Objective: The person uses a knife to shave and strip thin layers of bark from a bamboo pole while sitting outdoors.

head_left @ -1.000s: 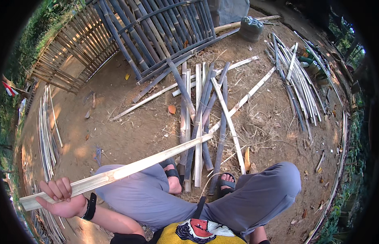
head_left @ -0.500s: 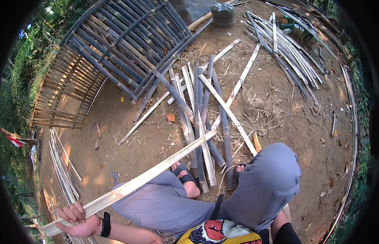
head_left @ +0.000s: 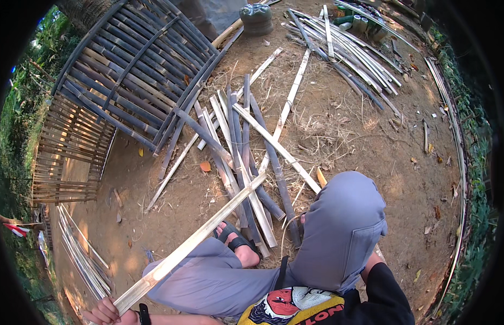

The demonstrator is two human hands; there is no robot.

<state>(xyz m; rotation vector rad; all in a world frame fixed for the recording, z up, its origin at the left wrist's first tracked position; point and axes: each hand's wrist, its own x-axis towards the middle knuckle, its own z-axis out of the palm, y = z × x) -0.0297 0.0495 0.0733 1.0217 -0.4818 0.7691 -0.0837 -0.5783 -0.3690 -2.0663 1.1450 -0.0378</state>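
Observation:
My left hand [head_left: 105, 312], at the lower left, is closed around the near end of a long, pale split-bamboo strip [head_left: 181, 250]. The strip slants up to the right across my left thigh, and its far end lies over a heap of bamboo pieces [head_left: 256, 208] by my feet. Some of those pieces are dark-skinned, others pale on the split face. On the right, my right forearm in a dark sleeve [head_left: 383, 295] reaches down beside my raised right knee [head_left: 347, 227]. The knee hides the fingers of my right hand, so their grip does not show. A bit of pale material [head_left: 378, 252] peeks out beside the knee.
A dark bamboo slatted frame [head_left: 135, 70] stands at the upper left, with a lighter slatted panel [head_left: 68, 146] beside it. Bundles of thin strips lie at far right [head_left: 355, 57] and left [head_left: 84, 254]. A dark round container [head_left: 256, 20] sits at the back.
The view has shifted, moving the surroundings leftward in the picture. My left hand, still gripping the strip, now appears lower. More of my right sleeve shows.

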